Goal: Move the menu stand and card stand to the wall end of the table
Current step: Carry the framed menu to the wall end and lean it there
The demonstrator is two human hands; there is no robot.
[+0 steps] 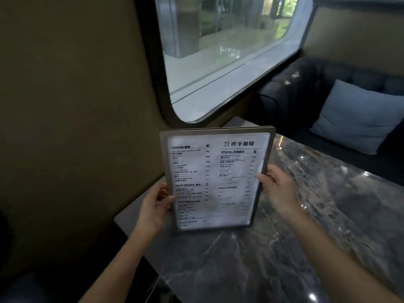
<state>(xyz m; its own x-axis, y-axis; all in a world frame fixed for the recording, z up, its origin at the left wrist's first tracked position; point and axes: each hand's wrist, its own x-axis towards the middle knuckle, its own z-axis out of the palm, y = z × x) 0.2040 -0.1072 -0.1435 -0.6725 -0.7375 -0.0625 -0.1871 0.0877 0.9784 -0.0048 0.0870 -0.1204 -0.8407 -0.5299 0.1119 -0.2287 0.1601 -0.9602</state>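
Both hands pinch the menu stand [215, 178] by its side edges, left hand [154, 206] thumb on front, right hand [277, 189] likewise, to keep it upright over the marble table [306, 215] near the wall [76, 106]; card stand unseen

Dim booth lit by the window [218, 51]; edges warped, perhaps slightly blurred.

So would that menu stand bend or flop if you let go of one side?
Probably not. The menu stand looks like a flat, rigid frame, with straight edges between the left hand and right hand. Tall and thin, it might tip easily on the table.
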